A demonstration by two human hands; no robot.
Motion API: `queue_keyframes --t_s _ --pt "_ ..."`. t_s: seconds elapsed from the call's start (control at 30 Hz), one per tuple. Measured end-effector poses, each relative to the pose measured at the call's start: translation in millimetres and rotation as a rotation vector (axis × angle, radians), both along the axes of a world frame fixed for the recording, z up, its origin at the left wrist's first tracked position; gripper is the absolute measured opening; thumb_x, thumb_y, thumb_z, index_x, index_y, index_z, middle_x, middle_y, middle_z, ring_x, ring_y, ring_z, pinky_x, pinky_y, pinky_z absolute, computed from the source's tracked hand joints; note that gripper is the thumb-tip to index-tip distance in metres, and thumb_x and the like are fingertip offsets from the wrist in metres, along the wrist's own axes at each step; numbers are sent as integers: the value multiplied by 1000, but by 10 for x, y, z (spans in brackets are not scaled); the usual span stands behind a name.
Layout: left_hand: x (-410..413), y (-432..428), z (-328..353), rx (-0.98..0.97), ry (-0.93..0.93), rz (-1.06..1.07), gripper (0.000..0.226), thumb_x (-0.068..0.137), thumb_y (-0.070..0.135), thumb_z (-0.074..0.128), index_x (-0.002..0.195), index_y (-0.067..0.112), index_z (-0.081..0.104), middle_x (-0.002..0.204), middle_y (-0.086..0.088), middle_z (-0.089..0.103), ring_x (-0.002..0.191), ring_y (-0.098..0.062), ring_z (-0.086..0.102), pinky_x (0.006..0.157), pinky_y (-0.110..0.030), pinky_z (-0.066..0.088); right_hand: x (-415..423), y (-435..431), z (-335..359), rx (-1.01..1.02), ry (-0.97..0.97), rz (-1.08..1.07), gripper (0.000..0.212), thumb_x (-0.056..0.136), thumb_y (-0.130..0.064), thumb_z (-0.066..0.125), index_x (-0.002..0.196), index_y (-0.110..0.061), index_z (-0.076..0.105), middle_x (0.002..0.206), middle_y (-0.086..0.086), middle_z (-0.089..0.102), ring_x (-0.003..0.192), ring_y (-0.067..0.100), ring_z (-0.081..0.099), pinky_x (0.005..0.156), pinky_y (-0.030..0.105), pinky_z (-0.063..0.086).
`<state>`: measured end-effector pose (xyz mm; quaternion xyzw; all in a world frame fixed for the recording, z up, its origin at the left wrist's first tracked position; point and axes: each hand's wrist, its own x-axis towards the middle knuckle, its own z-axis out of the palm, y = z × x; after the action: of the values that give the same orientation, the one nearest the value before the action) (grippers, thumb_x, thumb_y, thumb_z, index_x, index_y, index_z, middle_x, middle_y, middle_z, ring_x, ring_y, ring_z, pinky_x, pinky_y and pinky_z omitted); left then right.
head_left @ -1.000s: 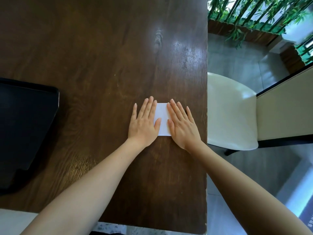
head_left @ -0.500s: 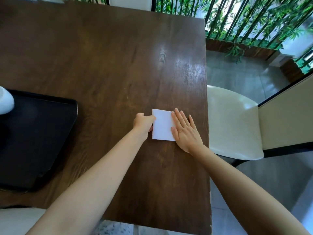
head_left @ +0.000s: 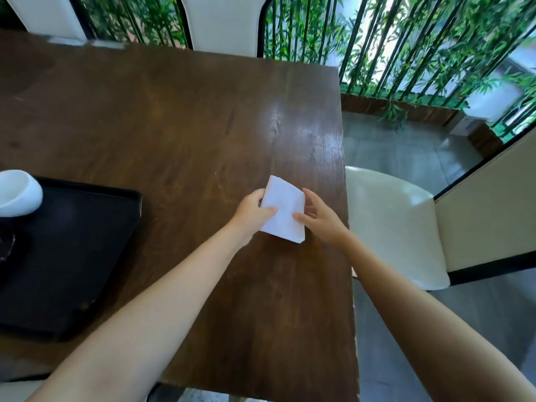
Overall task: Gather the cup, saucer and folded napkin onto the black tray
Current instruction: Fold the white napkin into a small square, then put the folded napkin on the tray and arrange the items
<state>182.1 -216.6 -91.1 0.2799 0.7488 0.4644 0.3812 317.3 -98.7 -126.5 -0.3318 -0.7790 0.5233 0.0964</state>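
Observation:
A folded white napkin [head_left: 283, 211] is lifted off the dark wooden table [head_left: 179, 120] near its right edge. My left hand [head_left: 251, 212] pinches the napkin's left side, thumb on top. My right hand [head_left: 319, 217] touches its right edge with fingers spread. The black tray [head_left: 87, 245] lies at the left of the table. A white cup [head_left: 18, 192] stands on the tray's far left corner, partly cut off by the frame. I see no saucer clearly.
A cream chair seat [head_left: 388, 224] stands just past the table's right edge. Two white chair backs [head_left: 223, 21] stand at the far side. Bamboo stalks [head_left: 406, 47] and a grey floor lie to the right.
Both hands lay flat pressing the napkin down; now my left hand has taken hold of it and raised it off the table. The view has tilted up, showing the cup and more tray.

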Motion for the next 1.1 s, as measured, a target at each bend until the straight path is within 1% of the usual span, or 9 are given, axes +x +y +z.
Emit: queue_keyframes --t_s 0.1,0.2,0.27,0.43,0.53,0.63,0.7,0.87,1.1 --pt "-193 -28 384 127 -85 -95 29 89 12 60 117 12 54 114 -5 63 99 -17 63 82 -34 55 -80 147 391 -353 217 -62 31 89 -17 61 119 -22 56 119 2 63 96 4 67 77 25 57" --pt "-352 -87 716 211 -105 -131 34 88 13 62 120 13 54 113 -3 64 103 -18 63 86 -37 54 -210 247 728 -537 253 -42 35 88 -25 63 121 -13 58 121 5 65 107 19 66 85 36 57" --pt "-441 -139 885 256 -115 -135 31 88 13 62 118 15 55 111 -1 65 102 -16 64 85 -35 55 -325 256 929 -558 246 -40 33 87 -24 64 116 -8 61 121 9 66 108 23 65 90 40 55" --pt "-705 -365 1140 346 -260 -49 25 87 10 61 110 19 60 97 7 73 94 -13 69 66 -24 57 -648 122 1348 -507 369 -69 17 79 -14 72 94 -12 64 101 7 70 84 18 71 66 29 57" --pt "-879 -613 1185 344 -402 43 28 84 16 64 112 16 61 106 -2 72 100 -18 68 69 -29 59 -880 -10 1486 -475 397 -55 11 77 -12 74 79 -15 63 92 5 71 79 17 72 61 26 56" --pt "-1065 -984 1159 338 -516 128 36 77 14 69 112 11 60 106 -7 73 99 -24 69 72 -35 60 -1167 -197 1523 -462 395 -19 11 77 -14 74 80 -16 63 97 8 71 86 22 71 67 31 57" --pt "-1211 -1270 1133 324 -501 206 43 74 11 71 115 8 58 108 -9 72 98 -25 69 75 -36 60 -1383 -364 1502 -469 375 10 12 78 -15 73 81 -15 62 101 10 70 91 25 70 71 34 58" --pt "-1612 -1984 1085 277 -345 413 25 85 7 63 110 7 62 105 -8 72 92 -21 71 79 -35 58 -1961 -998 1377 -527 307 86 13 79 -14 72 82 -12 59 104 12 69 94 27 69 74 37 58" --pt "-2134 -2934 1006 241 -166 551 16 86 4 62 102 6 67 91 -8 72 75 -16 71 62 -23 58 -2622 -1896 1204 -530 206 122 11 84 -17 66 86 -7 63 100 14 71 88 21 71 68 28 58"
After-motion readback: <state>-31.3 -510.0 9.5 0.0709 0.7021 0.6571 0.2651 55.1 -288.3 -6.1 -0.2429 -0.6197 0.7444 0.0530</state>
